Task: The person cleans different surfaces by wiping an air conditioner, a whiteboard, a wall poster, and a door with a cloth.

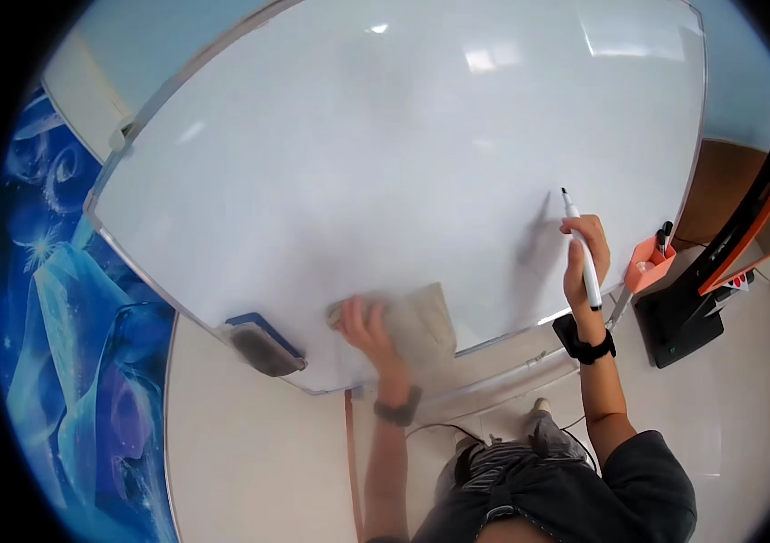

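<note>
A large whiteboard with a metal frame fills most of the view. My left hand grips a grey-beige cloth against the board's lower part, and the cloth's loose end hangs over the bottom edge. In my right hand is a white whiteboard marker, held between thumb and fingers. Its dark tip is uncapped and points up toward the board, with a shadow to its left. Whether the tip touches the surface I cannot tell. No writing shows on the board.
An eraser with a blue back sits at the board's lower left edge. An orange-pink holder with dark pens hangs at the lower right. Beyond it stands a monitor on a black base. Cables lie by my feet.
</note>
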Demonstrator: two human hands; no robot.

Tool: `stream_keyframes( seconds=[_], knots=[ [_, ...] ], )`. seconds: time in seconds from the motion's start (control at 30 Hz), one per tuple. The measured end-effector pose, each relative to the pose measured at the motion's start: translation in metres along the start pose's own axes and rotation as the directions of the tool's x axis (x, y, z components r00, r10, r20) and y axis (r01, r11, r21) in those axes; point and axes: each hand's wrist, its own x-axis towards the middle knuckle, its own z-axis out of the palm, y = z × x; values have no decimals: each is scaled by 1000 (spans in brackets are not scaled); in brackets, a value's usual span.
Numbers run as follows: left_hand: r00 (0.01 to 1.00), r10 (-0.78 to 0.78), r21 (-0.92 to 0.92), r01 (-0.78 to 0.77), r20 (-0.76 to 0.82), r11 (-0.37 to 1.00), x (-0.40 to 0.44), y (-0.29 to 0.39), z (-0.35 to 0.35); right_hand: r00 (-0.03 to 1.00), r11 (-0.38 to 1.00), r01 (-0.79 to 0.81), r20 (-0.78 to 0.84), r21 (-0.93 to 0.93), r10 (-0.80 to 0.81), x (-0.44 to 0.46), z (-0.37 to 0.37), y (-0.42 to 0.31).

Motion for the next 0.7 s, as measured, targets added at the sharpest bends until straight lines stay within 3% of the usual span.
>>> stream_keyframes(
  seconds=[0.03,0.2,0.3,0.33,0.4,0.47,0.57,0.63,0.7],
  knots=[
    [1000,-26,-21,26,11,999,-3,-1,1,997,997,-76,22,-10,76,0,1,0],
    [998,-61,-3,61,-32,998,-1,9,2,967,994,-100,240,41,88,-11,-12,12],
    [989,-68,-14,67,-130,998,6,20,4,970,986,-150,202,68,133,-12,-23,21],
    [978,-64,-27,60,-198,998,10,26,6,957,996,-87,279,37,74,-11,-27,22],
    [943,-49,-46,36,-328,998,15,37,9,964,986,-158,222,43,145,-14,-37,31],
    [942,-93,-68,75,-322,995,18,51,9,943,971,-236,248,29,222,-16,-51,37],
    [941,-24,-32,14,-337,999,11,58,22,933,999,-30,358,-38,42,-15,-67,48],
    [931,-26,-51,8,-363,999,17,76,26,936,964,-257,233,-64,265,-16,-83,56],
    [905,-140,-141,90,-403,986,22,107,32,899,958,-284,335,-46,282,-16,-100,64]
  ],
)
